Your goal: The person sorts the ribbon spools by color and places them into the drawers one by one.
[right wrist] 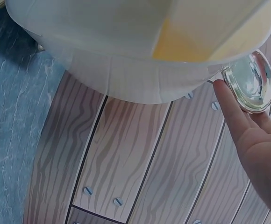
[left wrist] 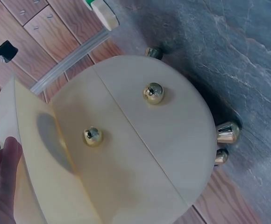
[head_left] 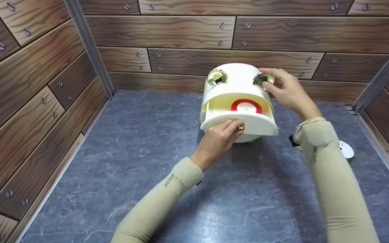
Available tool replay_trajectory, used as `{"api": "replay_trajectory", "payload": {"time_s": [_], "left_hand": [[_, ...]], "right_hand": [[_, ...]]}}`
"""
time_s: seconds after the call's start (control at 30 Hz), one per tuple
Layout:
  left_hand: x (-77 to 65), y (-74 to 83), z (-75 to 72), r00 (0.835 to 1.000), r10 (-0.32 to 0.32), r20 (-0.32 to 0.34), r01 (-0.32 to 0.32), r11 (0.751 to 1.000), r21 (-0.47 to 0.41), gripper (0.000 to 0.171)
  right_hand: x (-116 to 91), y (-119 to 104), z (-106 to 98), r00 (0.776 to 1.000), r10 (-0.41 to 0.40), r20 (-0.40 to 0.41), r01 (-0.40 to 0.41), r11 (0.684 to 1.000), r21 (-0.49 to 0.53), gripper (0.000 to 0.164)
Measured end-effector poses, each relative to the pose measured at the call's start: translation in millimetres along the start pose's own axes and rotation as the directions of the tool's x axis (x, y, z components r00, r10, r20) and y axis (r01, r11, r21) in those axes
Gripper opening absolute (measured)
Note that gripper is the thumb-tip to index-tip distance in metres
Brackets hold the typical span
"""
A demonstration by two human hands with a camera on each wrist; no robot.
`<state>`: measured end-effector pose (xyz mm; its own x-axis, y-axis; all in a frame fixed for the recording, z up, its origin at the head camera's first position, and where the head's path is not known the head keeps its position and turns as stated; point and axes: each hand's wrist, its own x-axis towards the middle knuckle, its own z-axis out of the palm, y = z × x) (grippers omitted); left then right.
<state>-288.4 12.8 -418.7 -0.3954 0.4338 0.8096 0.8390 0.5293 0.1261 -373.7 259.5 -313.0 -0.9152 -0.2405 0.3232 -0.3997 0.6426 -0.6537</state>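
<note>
Pinching with curled left hand (head_left: 216, 140) the gold knob (head_left: 240, 128) of an open white panel (head_left: 260, 123); gripping between right hand's (head_left: 287, 90) thumb and fingers a gold dish (right wrist: 254, 81) atop the round white cabinet (head_left: 239, 77), standing near the tabletop's (head_left: 137, 135) far edge.

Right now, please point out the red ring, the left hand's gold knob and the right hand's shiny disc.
Red ring (head_left: 246, 101): head view, upper arc.
Gold knob (head_left: 240, 128): head view, rounded front.
Shiny disc (right wrist: 251, 83): right wrist view, mirrored face.

A white rounded cabinet (head_left: 239, 79) with 2 gold cups (head_left: 216, 77) stands open.
</note>
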Motion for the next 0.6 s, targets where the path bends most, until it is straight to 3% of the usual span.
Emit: {"api": "replay_trajectory", "payload": {"time_s": [0.33,0.6], "left_hand": [[8.1,-9.9,5.3,1.000,-0.009,0.018,0.009,1.000,0.000,0.022],[12.0,-19.6,8.3,0.998,-0.050,0.040,0.051,0.998,-0.026,0.024]], "right_hand": [[1.4,-0.4,-0.1,1.000,-0.004,0.002,0.004,1.000,0.030,0.042],[0.1,-0.4,0.0,1.000,0.005,0.010,-0.005,0.999,0.052,0.041]]}}
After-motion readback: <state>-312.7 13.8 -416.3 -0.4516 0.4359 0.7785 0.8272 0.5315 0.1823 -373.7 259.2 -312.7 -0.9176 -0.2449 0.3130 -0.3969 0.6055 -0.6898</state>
